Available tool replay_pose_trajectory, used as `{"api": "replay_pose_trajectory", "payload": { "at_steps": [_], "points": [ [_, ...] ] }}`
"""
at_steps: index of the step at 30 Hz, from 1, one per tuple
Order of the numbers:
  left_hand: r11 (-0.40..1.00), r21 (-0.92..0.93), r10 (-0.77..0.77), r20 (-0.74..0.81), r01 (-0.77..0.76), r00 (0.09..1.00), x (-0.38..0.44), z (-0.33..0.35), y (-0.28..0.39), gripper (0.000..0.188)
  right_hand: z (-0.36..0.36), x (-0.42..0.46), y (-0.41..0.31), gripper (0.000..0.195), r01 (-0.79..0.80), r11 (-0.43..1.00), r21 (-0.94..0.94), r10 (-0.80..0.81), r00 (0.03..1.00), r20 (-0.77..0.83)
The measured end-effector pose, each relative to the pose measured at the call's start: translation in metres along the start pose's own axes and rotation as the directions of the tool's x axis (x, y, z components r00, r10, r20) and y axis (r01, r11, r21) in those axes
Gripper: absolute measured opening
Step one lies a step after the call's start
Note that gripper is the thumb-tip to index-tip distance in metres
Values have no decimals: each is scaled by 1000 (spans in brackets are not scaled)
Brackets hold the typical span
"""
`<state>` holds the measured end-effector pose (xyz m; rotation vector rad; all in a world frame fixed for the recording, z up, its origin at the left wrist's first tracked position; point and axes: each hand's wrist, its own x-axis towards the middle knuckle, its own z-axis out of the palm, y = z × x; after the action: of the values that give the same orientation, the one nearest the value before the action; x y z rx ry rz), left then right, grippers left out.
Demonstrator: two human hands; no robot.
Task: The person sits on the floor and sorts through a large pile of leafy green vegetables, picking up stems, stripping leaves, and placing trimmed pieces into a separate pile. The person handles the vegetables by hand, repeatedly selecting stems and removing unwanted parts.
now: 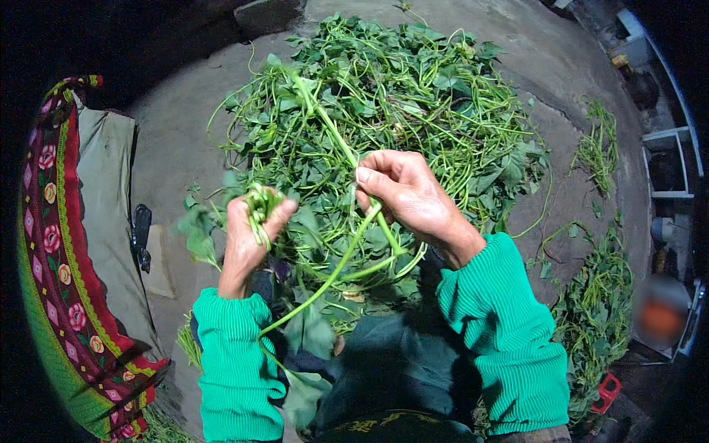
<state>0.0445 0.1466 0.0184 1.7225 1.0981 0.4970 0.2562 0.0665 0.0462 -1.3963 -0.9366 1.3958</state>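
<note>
A bundle of cut green stems [259, 207] with some leaves is gripped in my left hand [246, 243], which looks slightly blurred. My right hand [410, 194] pinches a long green vine stem [332, 130] between thumb and fingers. Above the hand that stem runs up over the heap; below it, a thinner stalk [327, 293] bends down to a broad leaf [304, 390] by my left sleeve. Before me on the floor lies a large heap of leafy green vines [388, 94]. The palm side of my right hand is hidden.
A grey concrete floor [183, 116] surrounds the heap. At left, a flowered cloth [66, 266] hangs beside a pale cover [108, 194]. More vines [595, 304] lie at right, with a small bunch [598, 144] farther off. A red plastic object [606, 392] is at lower right.
</note>
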Motion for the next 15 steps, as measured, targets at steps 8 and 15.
{"api": "replay_pose_trajectory", "payload": {
  "at_steps": [8,15],
  "points": [
    [951,-279,-8,406,132,914,-22,42,18,18,16,6,19,24,45,999,5,-46,992,119],
    [932,-347,49,415,108,908,-19,25,23,12,3,0,12,34,-158,984,87,106,896,431]
  ]
}}
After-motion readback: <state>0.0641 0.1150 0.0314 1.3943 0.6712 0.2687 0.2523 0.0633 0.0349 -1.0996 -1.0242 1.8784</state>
